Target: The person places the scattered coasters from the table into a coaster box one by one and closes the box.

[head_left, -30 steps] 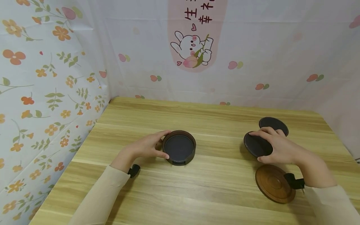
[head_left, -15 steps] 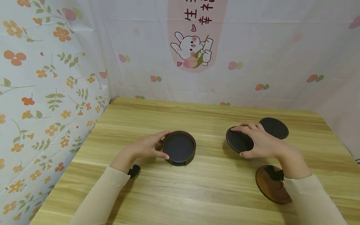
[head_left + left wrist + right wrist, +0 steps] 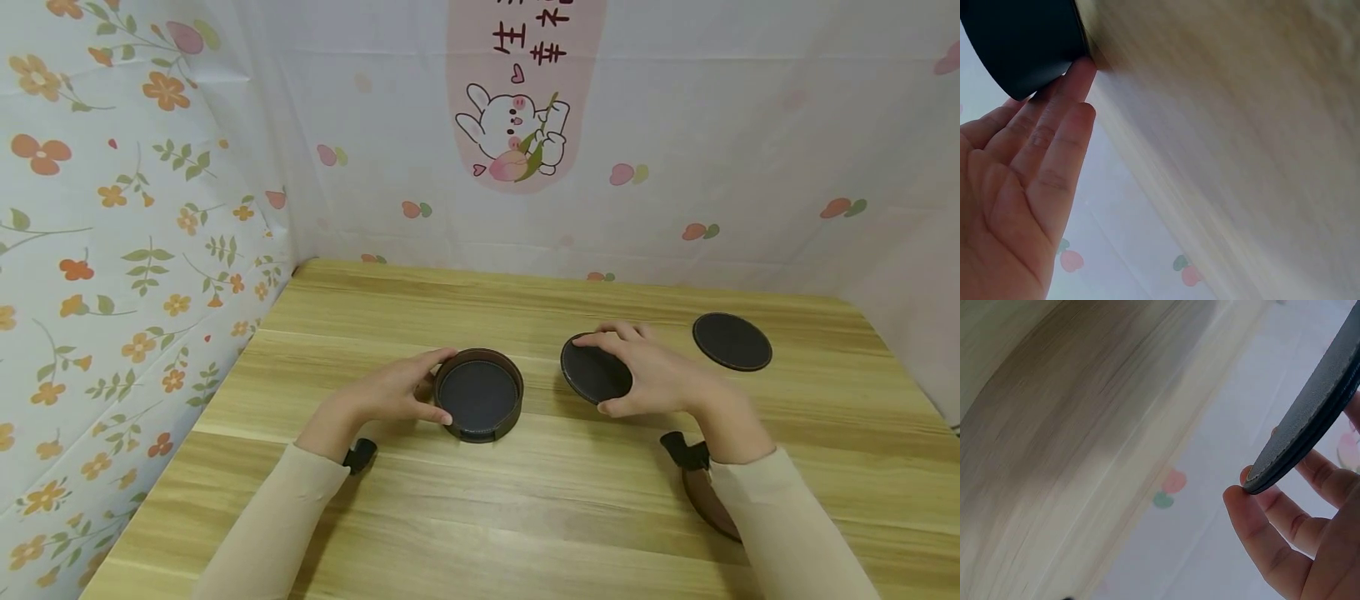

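A round dark coaster holder (image 3: 516, 400) with a low wall and a notch in front stands left of the table's middle. Inside it lies a black coaster (image 3: 478, 396). My left hand (image 3: 393, 387) holds the holder's left side, thumb at the front and fingers behind; the left wrist view shows fingertips against its wall (image 3: 1022, 44). To the right, my right hand (image 3: 660, 375) pinches black stitched coasters (image 3: 592, 371) by the edge, tilted above the table. Their edge shows more than one layer in the right wrist view (image 3: 1310, 419).
Another black coaster (image 3: 732, 341) lies flat at the back right of the wooden table (image 3: 525, 508). A brown round disc (image 3: 705, 504) is mostly hidden under my right forearm. Printed cloth (image 3: 360, 167) hangs behind and at the left.
My right hand has carried the black coasters leftward, closer to the holder. My right forearm now covers most of the brown disc. The left hand and holder have stayed in place.
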`<action>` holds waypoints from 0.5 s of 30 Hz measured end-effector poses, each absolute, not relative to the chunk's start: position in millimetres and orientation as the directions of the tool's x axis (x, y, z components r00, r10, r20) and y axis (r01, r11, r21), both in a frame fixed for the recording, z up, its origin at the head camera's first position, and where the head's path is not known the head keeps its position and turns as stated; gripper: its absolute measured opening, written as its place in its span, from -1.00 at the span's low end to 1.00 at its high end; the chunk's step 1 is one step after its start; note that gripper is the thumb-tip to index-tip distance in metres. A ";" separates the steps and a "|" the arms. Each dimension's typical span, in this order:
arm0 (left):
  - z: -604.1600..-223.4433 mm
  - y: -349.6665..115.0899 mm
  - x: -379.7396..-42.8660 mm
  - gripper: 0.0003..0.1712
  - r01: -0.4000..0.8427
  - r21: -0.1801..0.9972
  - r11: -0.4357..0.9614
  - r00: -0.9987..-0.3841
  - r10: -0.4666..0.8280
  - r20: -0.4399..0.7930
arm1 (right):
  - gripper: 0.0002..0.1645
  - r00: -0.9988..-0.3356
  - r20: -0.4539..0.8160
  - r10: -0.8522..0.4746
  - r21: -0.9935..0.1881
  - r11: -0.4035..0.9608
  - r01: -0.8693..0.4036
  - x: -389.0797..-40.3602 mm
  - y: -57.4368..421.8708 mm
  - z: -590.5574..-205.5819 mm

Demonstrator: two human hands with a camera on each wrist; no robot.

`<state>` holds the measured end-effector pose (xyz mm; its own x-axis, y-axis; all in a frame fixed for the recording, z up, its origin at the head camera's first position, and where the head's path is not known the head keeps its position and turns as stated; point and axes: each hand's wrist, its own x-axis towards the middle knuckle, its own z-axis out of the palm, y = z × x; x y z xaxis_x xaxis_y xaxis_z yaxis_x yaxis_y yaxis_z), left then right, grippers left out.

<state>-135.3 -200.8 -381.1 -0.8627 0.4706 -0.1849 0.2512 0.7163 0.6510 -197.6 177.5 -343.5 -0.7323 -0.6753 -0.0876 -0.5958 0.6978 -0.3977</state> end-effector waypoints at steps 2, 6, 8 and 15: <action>-381.3 -200.4 -135.7 0.20 0.250 0.653 0.715 -0.863 0.470 -0.185 | -0.01 -0.726 -0.085 -0.682 -0.398 0.692 -0.603 -197.4 171.5 -343.4; -381.7 -200.3 -135.1 0.19 0.246 0.657 0.712 -0.866 0.466 -0.180 | 0.00 -0.713 -0.080 -0.697 -0.405 0.676 -0.616 -197.1 158.7 -343.6; -382.2 -200.8 -134.5 0.19 0.240 0.661 0.711 -0.869 0.462 -0.181 | 0.00 -0.702 -0.076 -0.708 -0.414 0.663 -0.624 -196.8 151.8 -344.0; -383.3 -201.5 -133.4 0.19 0.217 0.689 0.692 -0.871 0.455 -0.183 | 0.01 -0.669 -0.060 -0.741 -0.441 0.621 -0.648 -194.9 129.1 -344.9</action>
